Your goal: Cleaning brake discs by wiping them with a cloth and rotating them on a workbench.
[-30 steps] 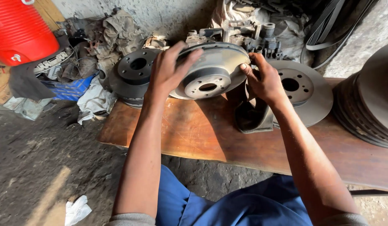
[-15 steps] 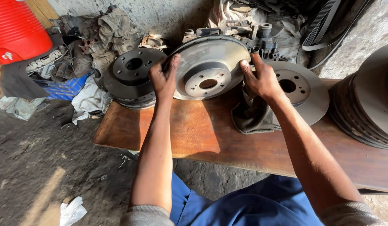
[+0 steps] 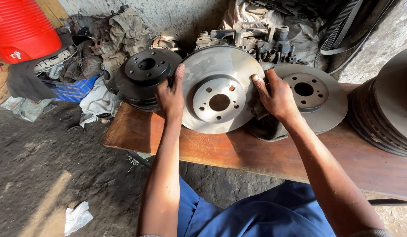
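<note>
Red tub: a ribbed red plastic container [image 3: 20,30] sits at the far left, off the bench, above a heap of grey rags [image 3: 104,39].
Dark disc: a black cast-iron brake disc [image 3: 144,74] lies flat on the left end of the brown wooden bench [image 3: 238,151], just beside the left hand.
Left hand: the left hand [image 3: 170,94] clamps the left rim of the silvery steel brake disc [image 3: 218,90], thumb laid up along the face, fingers hidden behind; forearm straight, reaching away from the body.
Silvery disc: stands tilted on its lower edge near the bench's middle, face toward the camera, probably held so for a look at its surface.
Right hand: the right hand [image 3: 276,96] presses the right rim, thumb on the face, fingers curled over a dark cloth [image 3: 265,127] beneath.
Grey disc: a dull grey brake disc [image 3: 319,98] lies flat behind that hand.
Stack: rusty-edged discs [image 3: 387,114] lean at the bench's right end.
</note>
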